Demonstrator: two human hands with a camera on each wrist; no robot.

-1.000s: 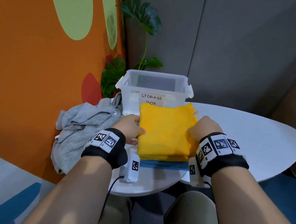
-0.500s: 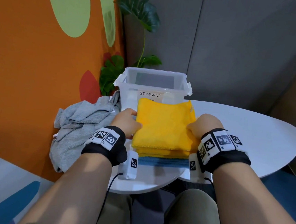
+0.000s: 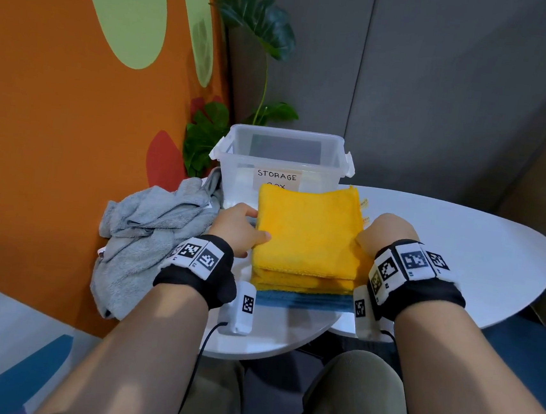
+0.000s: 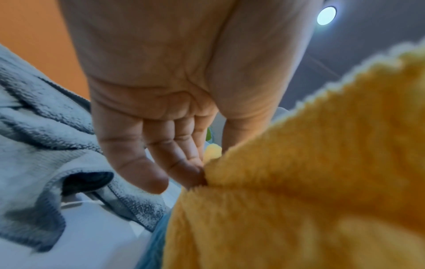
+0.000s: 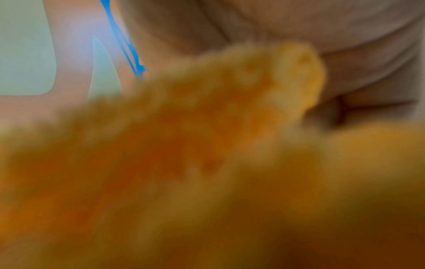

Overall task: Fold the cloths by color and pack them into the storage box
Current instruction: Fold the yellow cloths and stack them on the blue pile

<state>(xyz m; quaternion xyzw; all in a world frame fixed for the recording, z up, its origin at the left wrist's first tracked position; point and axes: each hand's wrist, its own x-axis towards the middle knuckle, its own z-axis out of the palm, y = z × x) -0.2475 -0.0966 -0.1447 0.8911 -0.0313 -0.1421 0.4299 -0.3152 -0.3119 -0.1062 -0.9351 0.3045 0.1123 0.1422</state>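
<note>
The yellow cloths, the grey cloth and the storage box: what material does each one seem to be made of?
Yellow cloths: probably microfibre or fleece; the left wrist view shows a fuzzy, matte pile.
Grey cloth: seemingly terry or microfibre, soft and crumpled, with a stitched hem.
Storage box: translucent plastic, smooth and slightly glossy; the back wall shows through it.

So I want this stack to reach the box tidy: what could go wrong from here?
The left hand and right hand grip the folded yellow cloths only at the sides; the blue cloth underneath could stay behind or slide out. The storage box opening looks about as wide as the stack, so edges may catch its rim. The unfolded grey cloth could snag on the left.
</note>
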